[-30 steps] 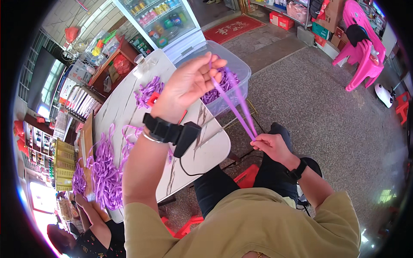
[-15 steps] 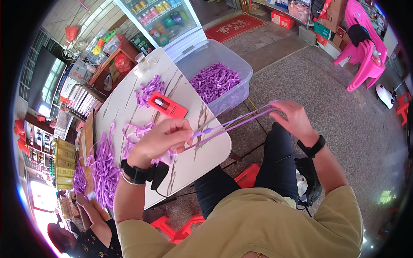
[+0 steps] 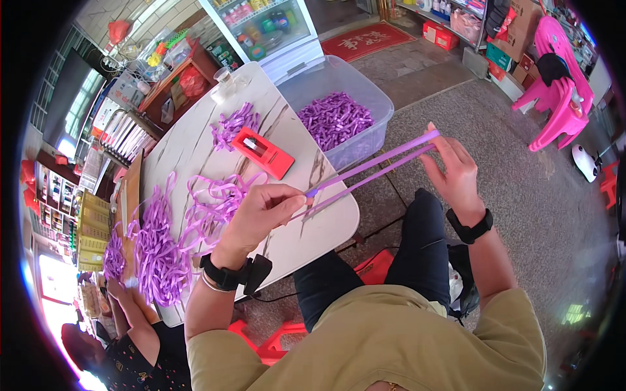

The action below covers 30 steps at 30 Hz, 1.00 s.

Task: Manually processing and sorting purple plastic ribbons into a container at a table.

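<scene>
the left hand (image 3: 267,212) pinches one end of a purple ribbon loop (image 3: 387,158), finger and thumb together. the right hand (image 3: 456,173) has its thumb and finger apart, with the loop's other end on its fingers. the loop stretches past the white table's (image 3: 340,221) corner.

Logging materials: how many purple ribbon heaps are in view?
5: packed one in the clear tub, small one beside the red holder, loose one near the left hand, big one adjoining that, leftmost one by a co-worker's hand. Others may be hidden.

Bright — lower-left glare, fisheye bending
</scene>
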### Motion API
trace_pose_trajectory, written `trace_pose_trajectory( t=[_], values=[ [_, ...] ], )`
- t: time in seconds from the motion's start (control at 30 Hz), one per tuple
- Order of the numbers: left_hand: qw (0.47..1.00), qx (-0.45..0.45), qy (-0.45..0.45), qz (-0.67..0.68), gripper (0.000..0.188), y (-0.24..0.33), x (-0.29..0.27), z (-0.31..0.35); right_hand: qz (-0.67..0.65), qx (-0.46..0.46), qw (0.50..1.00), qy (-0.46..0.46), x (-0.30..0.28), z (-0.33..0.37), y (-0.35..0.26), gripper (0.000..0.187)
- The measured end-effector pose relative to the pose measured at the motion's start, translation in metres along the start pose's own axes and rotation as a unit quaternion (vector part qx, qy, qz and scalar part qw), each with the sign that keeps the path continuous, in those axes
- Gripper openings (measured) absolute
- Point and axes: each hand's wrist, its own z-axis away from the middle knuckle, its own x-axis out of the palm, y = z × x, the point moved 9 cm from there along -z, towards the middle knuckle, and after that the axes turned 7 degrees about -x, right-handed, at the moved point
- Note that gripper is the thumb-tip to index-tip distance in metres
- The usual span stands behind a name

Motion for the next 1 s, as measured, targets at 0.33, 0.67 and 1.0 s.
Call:
trace_pose_trajectory(
  t=[0.33,0.67,1.0],
  values=[
    [0.982,0.12,0.11,-0.098,0.009,0.031,-0.001,0.012,-0.015,0.089,0.996,0.027,0.005,0.013,0.01,0.042],
    [0.909,0.281,0.194,-0.24,0.006,0.068,0.022,0.026,-0.409,0.216,0.884,-0.068,0.064,0.024,-0.02,0.074],
    [0.905,0.297,0.186,-0.239,0.006,0.071,0.038,0.022,-0.596,0.33,0.728,-0.08,0.086,0.016,-0.054,0.021]
  ],
)
